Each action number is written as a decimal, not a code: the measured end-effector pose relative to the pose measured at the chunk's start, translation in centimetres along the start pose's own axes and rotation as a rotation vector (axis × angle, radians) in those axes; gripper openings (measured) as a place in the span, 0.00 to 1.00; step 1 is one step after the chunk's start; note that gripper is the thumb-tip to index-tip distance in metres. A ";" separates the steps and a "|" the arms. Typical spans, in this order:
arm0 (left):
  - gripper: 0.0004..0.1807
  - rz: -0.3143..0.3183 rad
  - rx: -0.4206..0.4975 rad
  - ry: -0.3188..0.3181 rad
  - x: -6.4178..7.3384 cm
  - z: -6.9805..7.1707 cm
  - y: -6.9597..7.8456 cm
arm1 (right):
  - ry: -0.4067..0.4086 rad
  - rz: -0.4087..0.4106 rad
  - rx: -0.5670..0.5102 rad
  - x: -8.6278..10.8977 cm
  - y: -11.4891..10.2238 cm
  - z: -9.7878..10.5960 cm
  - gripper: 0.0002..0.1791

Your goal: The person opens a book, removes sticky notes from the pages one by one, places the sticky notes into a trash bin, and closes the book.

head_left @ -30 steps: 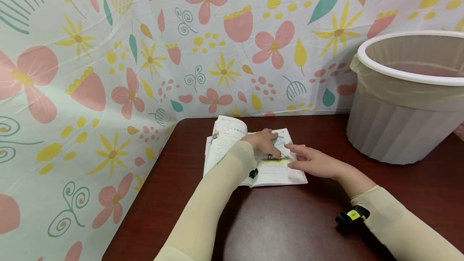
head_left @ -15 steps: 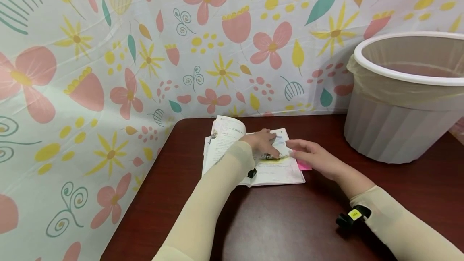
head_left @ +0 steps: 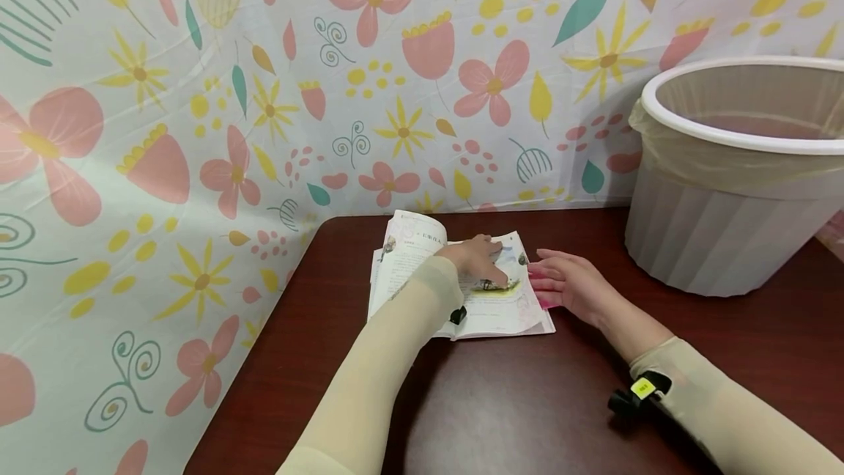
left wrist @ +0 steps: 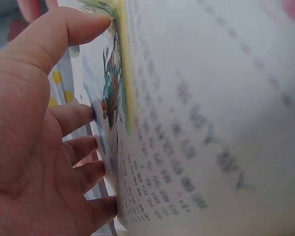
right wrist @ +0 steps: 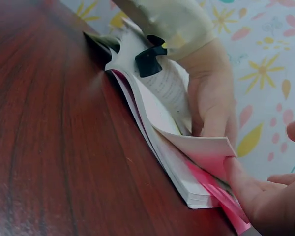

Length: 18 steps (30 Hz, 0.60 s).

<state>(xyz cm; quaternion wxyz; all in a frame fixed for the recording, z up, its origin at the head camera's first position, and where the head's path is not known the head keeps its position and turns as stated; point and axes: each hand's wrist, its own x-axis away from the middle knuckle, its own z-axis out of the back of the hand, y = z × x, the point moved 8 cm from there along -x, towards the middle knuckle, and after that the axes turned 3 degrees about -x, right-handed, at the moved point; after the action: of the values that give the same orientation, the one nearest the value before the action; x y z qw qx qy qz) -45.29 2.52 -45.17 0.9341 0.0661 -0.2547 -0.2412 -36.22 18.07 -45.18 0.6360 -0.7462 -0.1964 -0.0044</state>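
An open book (head_left: 484,319) lies on the table, its left pages curling up. My left hand (head_left: 473,259) rests on the right-hand page with fingers spread; in the left wrist view, fingertips (left wrist: 99,172) touch the page beside a coloured picture (left wrist: 108,93). At the book's right edge is my right hand (head_left: 575,286), fingers extended. In the right wrist view a finger (right wrist: 238,179) touches the raised corner of a page (right wrist: 206,147). A bright pink sheet (right wrist: 233,216) sticks out beneath that page, against the finger. Part of this sheet is hidden.
To the right stands a large pale bin (head_left: 719,218) with a bag liner over its rim. A flower-patterned sheet (head_left: 277,182) hangs behind and left of the dark red-brown table (head_left: 501,416). Each wrist wears a black camera (head_left: 629,398).
My right hand first draws back a little from the page, uncovering the pink sheet, then moves over that sheet to the page's edge. The page edge now lifts. My left hand stays put.
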 end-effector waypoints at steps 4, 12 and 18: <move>0.55 -0.001 -0.008 0.019 -0.1 0.0 0.0 | -0.016 -0.035 0.016 -0.3 0.7 0.0 0.38; 0.55 -0.004 0.033 0.000 -0.2 0.2 -0.1 | -0.072 -0.003 0.081 -0.4 1.2 -0.5 0.36; 0.46 -0.034 0.130 0.064 -0.1 0.5 -0.4 | -0.061 0.001 0.083 -0.4 1.6 -0.6 0.35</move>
<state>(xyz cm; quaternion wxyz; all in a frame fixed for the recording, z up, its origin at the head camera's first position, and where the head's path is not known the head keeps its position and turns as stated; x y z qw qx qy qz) -45.80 2.19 -44.90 0.9313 0.1386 -0.2387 -0.2376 -35.99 17.24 -46.69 0.6602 -0.7191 -0.2153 0.0269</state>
